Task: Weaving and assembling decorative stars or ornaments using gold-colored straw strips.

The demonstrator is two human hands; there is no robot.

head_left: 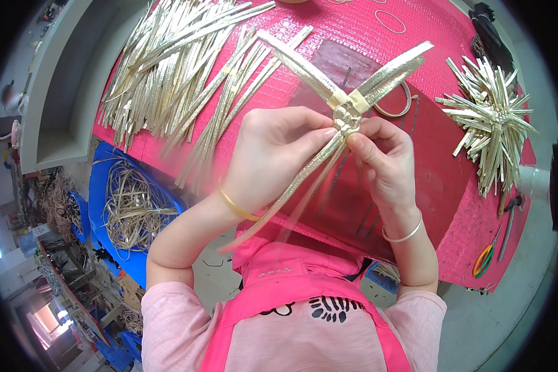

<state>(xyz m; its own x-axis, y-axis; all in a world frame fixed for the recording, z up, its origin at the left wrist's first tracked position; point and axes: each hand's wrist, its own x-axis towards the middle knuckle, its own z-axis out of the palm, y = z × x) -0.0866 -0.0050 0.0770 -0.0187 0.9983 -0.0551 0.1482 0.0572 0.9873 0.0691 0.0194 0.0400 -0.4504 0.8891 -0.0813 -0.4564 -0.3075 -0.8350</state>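
Twice pinched, by left hand (271, 149) and right hand (389, 158), at gold woven knot (347, 116); probably light, springy, slick; best gripped there.

Bright, even light, glints on pink tabletop (347, 22), motion-blurred golden strip ends (249, 232), dark, curved fisheye edges

From my end, I saw small pale lettering (275, 272) on the pink apron (297, 286). I could not read it, nor anything elsewhere.
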